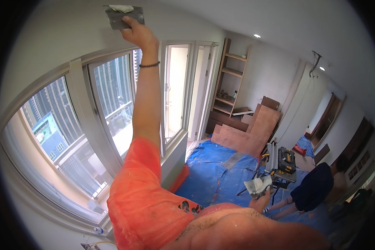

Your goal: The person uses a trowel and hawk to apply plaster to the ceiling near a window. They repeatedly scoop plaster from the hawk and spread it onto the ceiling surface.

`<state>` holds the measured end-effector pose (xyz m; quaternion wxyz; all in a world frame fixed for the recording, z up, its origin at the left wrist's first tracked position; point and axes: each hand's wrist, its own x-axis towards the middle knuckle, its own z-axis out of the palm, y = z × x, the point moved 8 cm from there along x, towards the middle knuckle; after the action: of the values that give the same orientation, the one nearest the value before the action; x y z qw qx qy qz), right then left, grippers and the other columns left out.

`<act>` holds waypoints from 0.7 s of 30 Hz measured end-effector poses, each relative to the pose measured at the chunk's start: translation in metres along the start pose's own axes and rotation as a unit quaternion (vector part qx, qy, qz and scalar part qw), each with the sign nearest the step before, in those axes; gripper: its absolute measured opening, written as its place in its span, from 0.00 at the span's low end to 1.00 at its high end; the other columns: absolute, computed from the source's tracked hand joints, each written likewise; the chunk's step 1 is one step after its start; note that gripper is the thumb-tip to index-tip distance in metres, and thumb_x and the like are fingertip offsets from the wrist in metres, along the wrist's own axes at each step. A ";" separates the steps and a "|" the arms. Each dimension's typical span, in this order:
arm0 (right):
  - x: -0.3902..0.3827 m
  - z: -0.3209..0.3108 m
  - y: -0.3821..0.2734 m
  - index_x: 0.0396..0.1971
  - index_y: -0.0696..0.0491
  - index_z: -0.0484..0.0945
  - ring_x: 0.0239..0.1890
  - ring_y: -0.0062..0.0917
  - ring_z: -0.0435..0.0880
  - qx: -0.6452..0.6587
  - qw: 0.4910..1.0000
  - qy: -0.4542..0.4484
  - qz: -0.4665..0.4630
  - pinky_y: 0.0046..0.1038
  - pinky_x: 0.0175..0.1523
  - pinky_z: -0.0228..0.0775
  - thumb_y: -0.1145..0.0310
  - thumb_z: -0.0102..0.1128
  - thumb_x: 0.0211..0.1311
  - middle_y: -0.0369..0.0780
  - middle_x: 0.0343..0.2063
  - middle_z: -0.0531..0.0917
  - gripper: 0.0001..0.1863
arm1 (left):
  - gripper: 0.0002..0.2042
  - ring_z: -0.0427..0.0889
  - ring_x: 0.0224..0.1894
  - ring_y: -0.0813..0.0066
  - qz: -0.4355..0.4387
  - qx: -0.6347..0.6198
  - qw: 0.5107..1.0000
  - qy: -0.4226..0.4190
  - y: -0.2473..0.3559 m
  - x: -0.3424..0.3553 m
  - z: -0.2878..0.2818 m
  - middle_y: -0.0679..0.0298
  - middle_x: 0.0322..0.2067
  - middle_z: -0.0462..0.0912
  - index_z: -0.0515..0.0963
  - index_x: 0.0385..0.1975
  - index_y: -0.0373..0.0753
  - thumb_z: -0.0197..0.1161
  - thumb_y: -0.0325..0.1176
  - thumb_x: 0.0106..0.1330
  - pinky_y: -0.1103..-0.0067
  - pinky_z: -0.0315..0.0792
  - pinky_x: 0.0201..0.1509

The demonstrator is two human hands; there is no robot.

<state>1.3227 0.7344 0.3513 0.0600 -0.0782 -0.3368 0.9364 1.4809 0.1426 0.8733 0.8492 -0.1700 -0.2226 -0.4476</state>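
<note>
My left hand [135, 31] is raised high toward the white wall [71, 33] above the windows, closed on a wide grey scraper [112, 18] with pale paste along its upper part. The orange sleeve of that arm fills the lower middle. Low on the right, my right hand [263, 199] grips a second grey scraper [251, 188] carrying a mound of pale paste.
Windows [112, 96] line the left. Blue sheeting [208, 175] covers the floor. A wooden shelf unit [233, 71] and leaning boards [262, 129] stand at the back. A saw on a stand [285, 160] and a co-worker in dark clothing [312, 187] are at the right.
</note>
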 end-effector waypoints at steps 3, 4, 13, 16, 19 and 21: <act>0.017 -0.074 0.024 0.72 0.55 0.58 0.66 0.41 0.73 -0.005 0.999 0.021 0.049 0.45 0.66 0.70 0.57 0.43 0.78 0.47 0.67 0.68 0.29 | 0.18 0.77 0.46 0.70 -0.001 -0.015 0.999 0.031 -0.032 0.043 -0.010 0.59 0.53 0.79 0.70 0.57 0.29 0.53 0.38 0.79 0.72 0.73 0.54; 0.034 -0.087 0.047 0.72 0.55 0.57 0.66 0.41 0.73 -0.005 0.995 0.013 0.094 0.45 0.66 0.71 0.57 0.43 0.78 0.47 0.67 0.68 0.29 | 0.18 0.77 0.45 0.70 0.031 -0.031 0.998 0.036 -0.019 0.062 -0.008 0.59 0.53 0.79 0.70 0.58 0.29 0.52 0.38 0.79 0.71 0.73 0.55; 0.016 -0.043 0.054 0.71 0.56 0.59 0.64 0.41 0.74 -0.066 0.996 0.053 0.043 0.44 0.64 0.71 0.55 0.45 0.78 0.47 0.66 0.69 0.29 | 0.21 0.74 0.59 0.51 0.167 0.071 0.983 0.038 -0.046 0.142 0.016 0.40 0.58 0.74 0.66 0.61 0.21 0.46 0.33 0.78 0.66 0.64 0.66; -0.024 0.000 0.040 0.70 0.56 0.60 0.64 0.41 0.74 -0.084 0.993 0.086 0.012 0.44 0.63 0.71 0.54 0.46 0.78 0.46 0.66 0.69 0.29 | 0.21 0.73 0.58 0.51 0.092 0.098 0.991 0.010 -0.069 0.150 0.023 0.39 0.57 0.73 0.65 0.59 0.20 0.46 0.33 0.78 0.66 0.64 0.65; -0.027 0.004 0.050 0.70 0.56 0.60 0.65 0.41 0.73 -0.075 0.993 0.086 0.002 0.44 0.64 0.70 0.54 0.46 0.78 0.46 0.67 0.69 0.30 | 0.20 0.73 0.57 0.49 0.164 0.092 0.982 0.024 -0.072 0.164 0.031 0.38 0.57 0.73 0.65 0.58 0.19 0.45 0.33 0.78 0.65 0.64 0.65; -0.033 0.010 0.055 0.70 0.56 0.60 0.65 0.41 0.73 -0.072 0.992 0.105 0.000 0.44 0.65 0.70 0.54 0.46 0.78 0.45 0.67 0.69 0.30 | 0.19 0.72 0.56 0.49 0.197 0.083 0.976 0.038 -0.073 0.167 0.032 0.38 0.56 0.72 0.65 0.57 0.19 0.45 0.33 0.78 0.65 0.64 0.65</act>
<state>1.3499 0.6803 0.3274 0.0897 -0.1800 -0.3955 0.8962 1.4960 0.0038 0.9955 0.9398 -0.1223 -0.1887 -0.2574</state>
